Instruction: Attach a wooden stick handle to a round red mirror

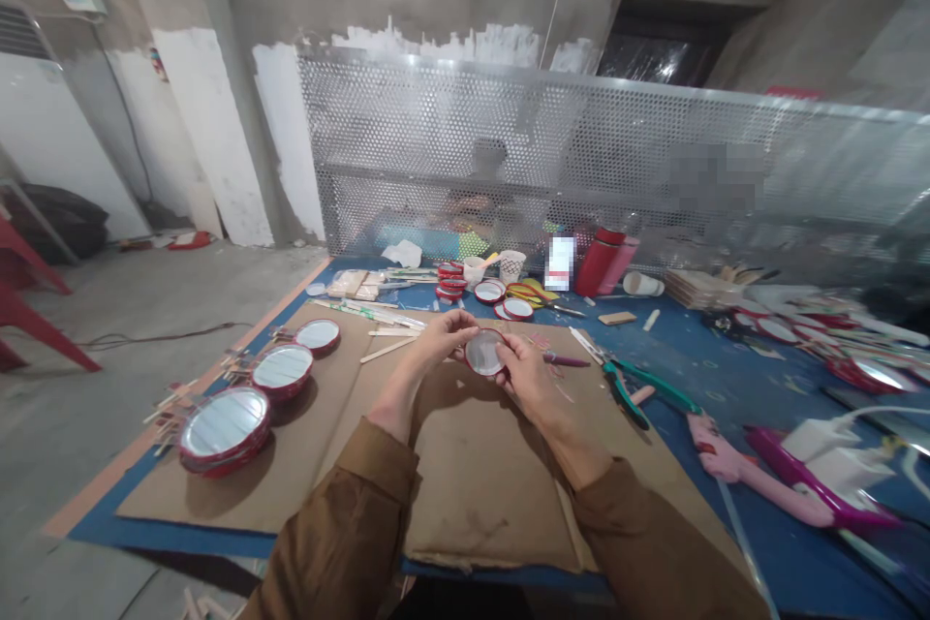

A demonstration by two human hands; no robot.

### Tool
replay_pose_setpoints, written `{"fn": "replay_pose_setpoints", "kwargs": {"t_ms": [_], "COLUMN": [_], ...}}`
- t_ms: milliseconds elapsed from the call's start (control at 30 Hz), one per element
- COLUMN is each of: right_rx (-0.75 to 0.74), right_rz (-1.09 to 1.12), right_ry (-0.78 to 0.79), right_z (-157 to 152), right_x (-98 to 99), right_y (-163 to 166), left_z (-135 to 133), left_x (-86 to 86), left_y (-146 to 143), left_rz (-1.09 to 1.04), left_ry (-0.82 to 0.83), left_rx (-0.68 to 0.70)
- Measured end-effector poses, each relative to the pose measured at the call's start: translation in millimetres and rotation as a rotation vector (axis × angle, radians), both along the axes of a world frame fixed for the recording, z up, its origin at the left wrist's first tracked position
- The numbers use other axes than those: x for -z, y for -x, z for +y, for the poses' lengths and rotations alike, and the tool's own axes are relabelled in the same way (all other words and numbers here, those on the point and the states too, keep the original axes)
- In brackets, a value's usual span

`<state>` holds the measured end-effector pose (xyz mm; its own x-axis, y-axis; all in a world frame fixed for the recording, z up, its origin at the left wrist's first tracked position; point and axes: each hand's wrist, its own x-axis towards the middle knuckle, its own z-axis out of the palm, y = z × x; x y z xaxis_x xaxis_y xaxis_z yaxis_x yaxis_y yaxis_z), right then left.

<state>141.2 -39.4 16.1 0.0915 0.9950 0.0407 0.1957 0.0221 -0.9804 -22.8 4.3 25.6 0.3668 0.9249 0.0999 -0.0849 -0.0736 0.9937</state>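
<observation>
I hold a small round mirror (484, 352) with a red rim between both hands above a brown cardboard sheet (480, 475). My left hand (445, 337) grips its left edge with curled fingers. My right hand (524, 370) grips its right edge, fingers bent round the rim. Both arms wear brown sleeves. A purple pen-like tool (565, 360) lies just right of my right hand.
Three larger red-rimmed mirrors (224, 426) sit in a row at the left. More small mirrors (488, 291), wooden sticks, green-handled pliers (639, 386), a pink glue gun (733, 460) and a red bottle (600, 263) cover the blue table. A perforated metal screen (581, 165) stands behind it.
</observation>
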Motion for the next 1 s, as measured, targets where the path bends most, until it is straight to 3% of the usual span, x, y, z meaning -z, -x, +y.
{"fn": "replay_pose_setpoints", "kwargs": {"t_ms": [167,400,1000], "right_rx": [0.006,0.013,0.001], "right_rz": [-0.024,-0.018,0.074], "right_ry": [-0.005,0.017,0.074], "right_z": [1,0,-6], "right_x": [3.8,0.0,-6.5], "right_y": [-1,-2,4], "left_z": [-1,3,2], "left_x": [-7.5,-5.2,-8.0], "left_y": [2,-10,-8], "left_rz": [0.093,0.133,0.220], "left_ry": [0.000,-0.040,-0.053], "left_rx": [-0.040,-0.080,-0.146]}}
